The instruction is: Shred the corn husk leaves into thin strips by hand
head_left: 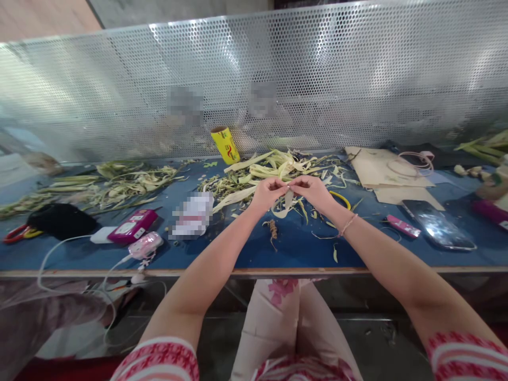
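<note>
My left hand [270, 191] and my right hand [311, 190] meet fingertip to fingertip above the blue table. Both are closed in a pinch, and the tiny pale thing between their fingertips is too small to name. Just below the fingers shows a pale dried leaf strip [289, 203]; whether it is held I cannot tell. Behind the hands lies a heap of pale green and yellowish dried leaves and stalks [278, 165]. A brown, twisted root-like piece [272, 230] lies on the table in front of my hands.
A yellow cardboard tube [225, 145] leans at the perforated metal screen [254, 69]. To the left are another leaf heap [130, 185], a magenta box [133, 226], a black pouch [61, 220] and white cables. Right of me lie brown cardboard [381, 169] and a phone [438, 225].
</note>
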